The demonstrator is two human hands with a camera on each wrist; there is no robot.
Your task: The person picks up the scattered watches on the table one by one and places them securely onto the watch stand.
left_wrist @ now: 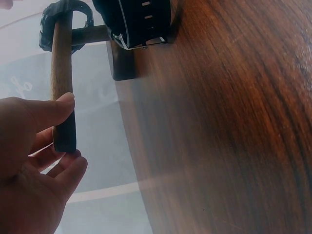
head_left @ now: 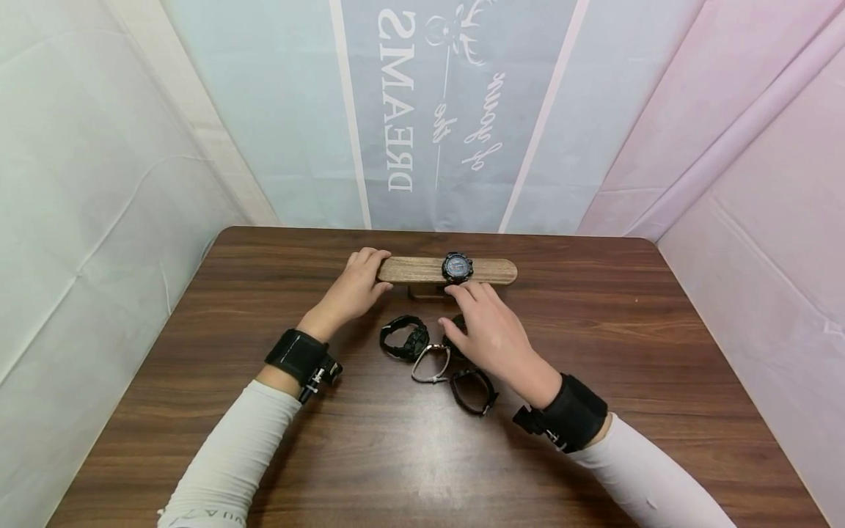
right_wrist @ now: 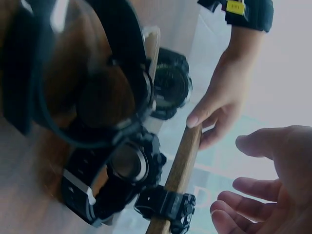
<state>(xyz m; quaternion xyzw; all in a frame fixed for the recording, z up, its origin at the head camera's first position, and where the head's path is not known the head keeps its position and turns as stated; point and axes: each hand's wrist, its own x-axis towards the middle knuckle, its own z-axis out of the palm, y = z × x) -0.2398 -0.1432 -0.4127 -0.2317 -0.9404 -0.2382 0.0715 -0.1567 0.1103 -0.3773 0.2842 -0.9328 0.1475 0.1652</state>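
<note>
My left hand (head_left: 351,287) grips the left end of a wooden watch-stand bar (head_left: 412,270), thumb on one side and fingers on the other. A black watch (head_left: 457,267) is strapped round the bar, right of its middle. My right hand (right_wrist: 273,195) holds nothing, its fingers loosely bent and apart in the right wrist view. In the head view it hovers in front of the bar, partly hiding a dark watch (head_left: 454,339) on the table. Beside that lie a chunky black watch (head_left: 414,341), a thin silver watch (head_left: 431,365) and a black-strapped watch (head_left: 474,392).
The brown wood-grain table (head_left: 297,469) ends at a back edge just behind the stand. A printed blue-grey curtain (head_left: 455,205) hangs there, with pale cloth walls at both sides. A dark foot (left_wrist: 123,63) supports the bar.
</note>
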